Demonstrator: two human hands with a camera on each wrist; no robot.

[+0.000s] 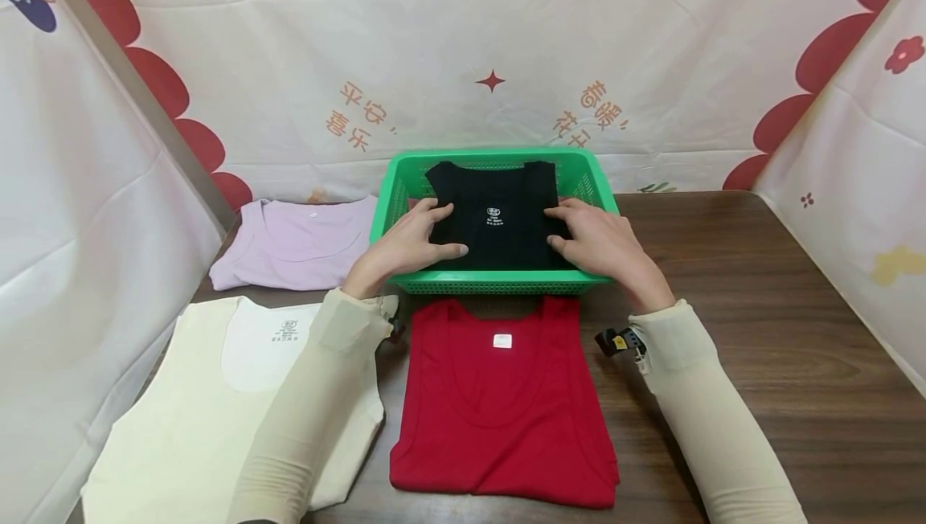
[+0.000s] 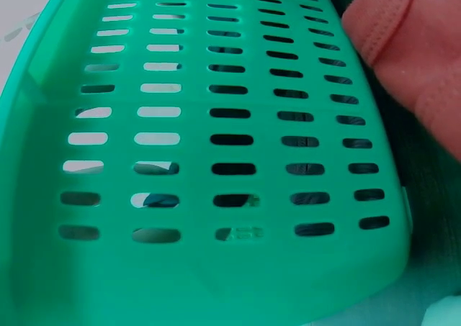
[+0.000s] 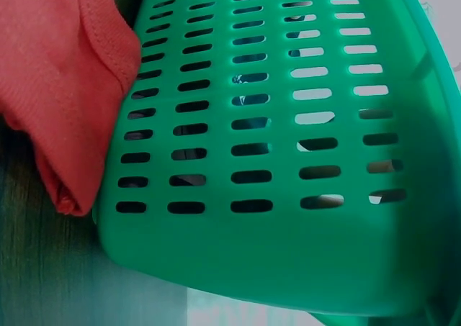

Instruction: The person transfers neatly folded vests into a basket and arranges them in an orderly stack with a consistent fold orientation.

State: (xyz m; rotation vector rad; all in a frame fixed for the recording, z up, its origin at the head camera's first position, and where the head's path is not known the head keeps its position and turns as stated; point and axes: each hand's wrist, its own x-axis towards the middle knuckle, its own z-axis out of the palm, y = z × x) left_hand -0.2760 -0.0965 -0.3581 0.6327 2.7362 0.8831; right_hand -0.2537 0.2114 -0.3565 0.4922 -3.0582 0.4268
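Observation:
A folded black tank top (image 1: 494, 223) with a small white print at its neck lies in a green perforated basket (image 1: 499, 276). My left hand (image 1: 408, 241) reaches over the basket's left side, its thumb and fingers spread on the top's left edge. On the opposite edge, my right hand (image 1: 599, 239) touches the black cloth with thumb and fingertips apart. Both wrist views show mostly the basket's slotted wall (image 2: 194, 261), so neither hand appears there.
In front of the basket lies a folded red tank top (image 1: 499, 411) with a white label. A cream tank top (image 1: 188, 419) lies at the left, partly under my left sleeve, with a lilac top (image 1: 304, 239) behind it. A printed curtain (image 1: 463, 50) hangs behind the wooden table (image 1: 760, 331).

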